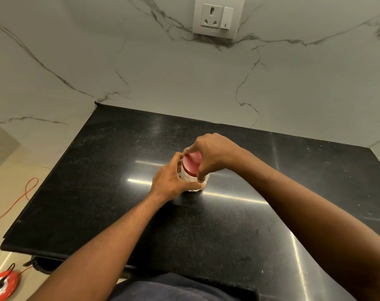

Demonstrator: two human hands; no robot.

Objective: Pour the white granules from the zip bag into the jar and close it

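Note:
A small clear jar (pixel 190 183) filled with white granules stands upright in the middle of the black counter (pixel 119 170). A red lid (pixel 191 164) sits on top of it. My left hand (pixel 171 181) wraps the jar's body from the left. My right hand (pixel 210 153) reaches over from the right, with its fingers and thumb pinched around the lid's rim. The zip bag is not in view.
A marble wall with a white socket and switch plate (pixel 218 17) rises behind the counter. On the floor at the left lie an orange cable (pixel 21 198) and a red extension reel (pixel 3 286). The counter's left edge drops to the floor.

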